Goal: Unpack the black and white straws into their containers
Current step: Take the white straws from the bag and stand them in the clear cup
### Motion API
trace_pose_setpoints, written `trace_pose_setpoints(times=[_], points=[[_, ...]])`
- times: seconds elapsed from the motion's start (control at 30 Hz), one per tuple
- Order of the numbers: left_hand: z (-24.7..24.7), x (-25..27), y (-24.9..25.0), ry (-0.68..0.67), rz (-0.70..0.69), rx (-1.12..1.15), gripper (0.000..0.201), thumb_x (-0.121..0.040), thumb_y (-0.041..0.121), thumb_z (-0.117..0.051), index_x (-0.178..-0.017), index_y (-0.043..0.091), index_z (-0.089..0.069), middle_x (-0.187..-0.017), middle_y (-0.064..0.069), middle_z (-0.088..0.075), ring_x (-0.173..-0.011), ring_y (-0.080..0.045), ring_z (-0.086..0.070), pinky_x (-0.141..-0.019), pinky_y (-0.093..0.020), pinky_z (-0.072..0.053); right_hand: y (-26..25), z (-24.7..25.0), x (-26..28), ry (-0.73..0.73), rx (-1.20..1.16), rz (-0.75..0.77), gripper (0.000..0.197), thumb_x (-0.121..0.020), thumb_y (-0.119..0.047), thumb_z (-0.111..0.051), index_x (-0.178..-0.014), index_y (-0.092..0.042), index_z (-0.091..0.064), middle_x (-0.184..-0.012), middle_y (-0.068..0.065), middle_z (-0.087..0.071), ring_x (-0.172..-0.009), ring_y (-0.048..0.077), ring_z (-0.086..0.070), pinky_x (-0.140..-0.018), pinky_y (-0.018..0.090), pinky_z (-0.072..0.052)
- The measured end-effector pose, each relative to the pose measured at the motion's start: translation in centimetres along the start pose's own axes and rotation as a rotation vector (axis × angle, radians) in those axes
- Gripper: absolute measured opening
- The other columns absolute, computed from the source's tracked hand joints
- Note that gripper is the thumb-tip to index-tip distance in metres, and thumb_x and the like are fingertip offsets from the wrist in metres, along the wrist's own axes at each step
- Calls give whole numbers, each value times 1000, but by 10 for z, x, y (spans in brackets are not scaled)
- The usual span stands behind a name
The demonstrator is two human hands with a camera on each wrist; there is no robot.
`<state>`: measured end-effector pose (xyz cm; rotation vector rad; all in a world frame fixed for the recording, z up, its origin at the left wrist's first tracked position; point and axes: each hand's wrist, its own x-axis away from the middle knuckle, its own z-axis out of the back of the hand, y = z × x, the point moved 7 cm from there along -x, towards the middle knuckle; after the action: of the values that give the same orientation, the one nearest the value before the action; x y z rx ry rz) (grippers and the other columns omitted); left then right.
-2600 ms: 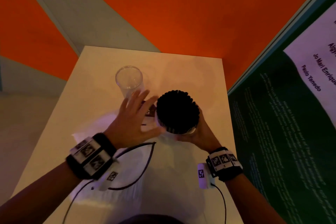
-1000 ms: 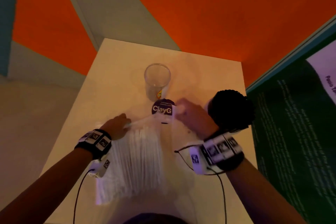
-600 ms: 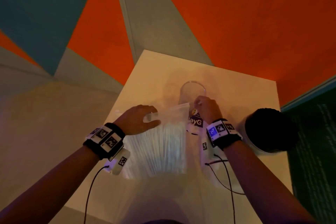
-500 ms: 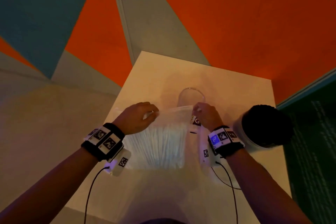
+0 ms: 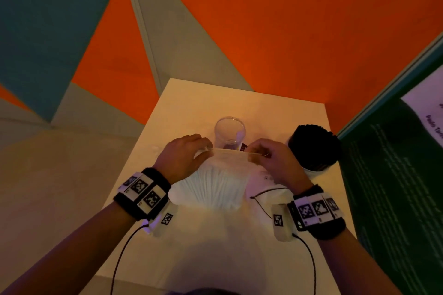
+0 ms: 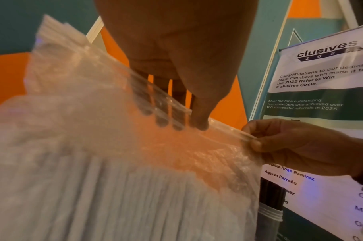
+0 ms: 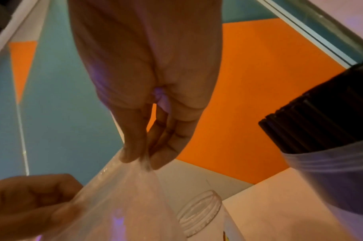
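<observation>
bare table (image 5: 196, 103) beyond clear jar (image 5: 229, 132); black-straw jar (image 5: 314, 148) (right) blocks.

You've lifted the bag of white straws (image 5: 211, 184) off the table (image 5: 191, 108); both hands now pinch its top edge, apparently pulling it taut.

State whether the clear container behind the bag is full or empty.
Nearly empty: the clear container stands upright, open-mouthed, with see-through walls and no white straws in it; they remain bagged.

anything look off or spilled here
Nothing stands out. Both hands, left hand and right hand, pinch the top edge of the bag of white straws; the clear cup and the jar of black straws stand upright.
</observation>
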<state>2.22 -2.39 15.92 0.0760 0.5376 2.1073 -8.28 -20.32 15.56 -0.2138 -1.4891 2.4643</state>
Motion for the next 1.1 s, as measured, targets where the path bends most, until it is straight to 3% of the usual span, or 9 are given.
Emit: trace_pose_setpoints(times=[0.2,0.3,0.37,0.43,0.5,0.7,0.77,0.97,1.1], points=[[22,33,-30,50,138,-119,17,-93,19,-58,-106,19,-69,-102,-3,-68,-89,-26,-63,-78,-36,-44,10,21,18,108,26,-33,18,-79,0,-71,-76,-18,-68,-68,-2,-67,-60,4,-57,-60,13,-47],[33,53,-50,80,253,-30,17,-93,10,-57,-103,11,-70,-99,-8,-65,-88,-31,-61,-76,-41,-49,10,22,19,-14,104,-105,15,-80,-4,-72,-81,-18,-66,-79,1,-65,-72,9,-58,-65,17,-46],[37,61,-51,110,266,59,16,-93,8,-57,-101,9,-71,-96,-9,-66,-87,-29,-61,-76,-40,-49,1,14,19,-153,308,-128,22,-78,-15,-76,-95,-24,-64,-98,-3,-61,-92,11,-55,-76,22,-44],[40,67,-43,159,266,163,15,-92,9,-59,-104,10,-67,-93,-5,-67,-86,-24,-63,-78,-38,-50,-28,-3,16,-186,464,18,45,-74,-29,-79,-115,-27,-62,-117,-5,-53,-111,11,-47,-94,27,-39],[42,71,-32,193,252,261,19,-91,11,-61,-110,13,-60,-87,2,-67,-83,-17,-64,-77,-33,-52,-72,-35,13,-178,372,205,47,-76,-32,-77,-120,-25,-62,-124,-5,-53,-116,12,-47,-101,29,-39],[49,75,0,224,165,298,26,-93,20,-59,-114,17,-45,-89,12,-67,-84,-8,-65,-71,-12,-44,-130,-102,5,-173,222,302,12,-87,-11,-65,-99,-8,-67,-97,8,-68,-90,22,-62,-84,42,-51],[55,79,2,232,165,311,26,-93,19,-59,-114,19,-45,-90,11,-68,-85,-9,-66,-73,-16,-46,-134,-104,7,-159,199,321,8,-89,-8,-62,-95,-8,-67,-92,8,-70,-87,23,-63,-82,42,-52],[63,85,1,188,222,437,27,-91,15,-61,-113,21,-47,-82,4,-68,-79,-12,-65,-79,-36,-54,-131,-112,22,-291,341,468,18,-93,-13,-57,-109,-6,-59,-107,9,-57,-93,18,-55,-78,27,-43],[58,76,10,105,156,436,29,-91,18,-62,-115,22,-48,-79,4,-66,-77,-15,-63,-76,-45,-52,-123,-102,25,-199,252,477,9,-92,-9,-58,-99,-6,-61,-96,3,-59,-85,11,-52,-74,22,-40]])
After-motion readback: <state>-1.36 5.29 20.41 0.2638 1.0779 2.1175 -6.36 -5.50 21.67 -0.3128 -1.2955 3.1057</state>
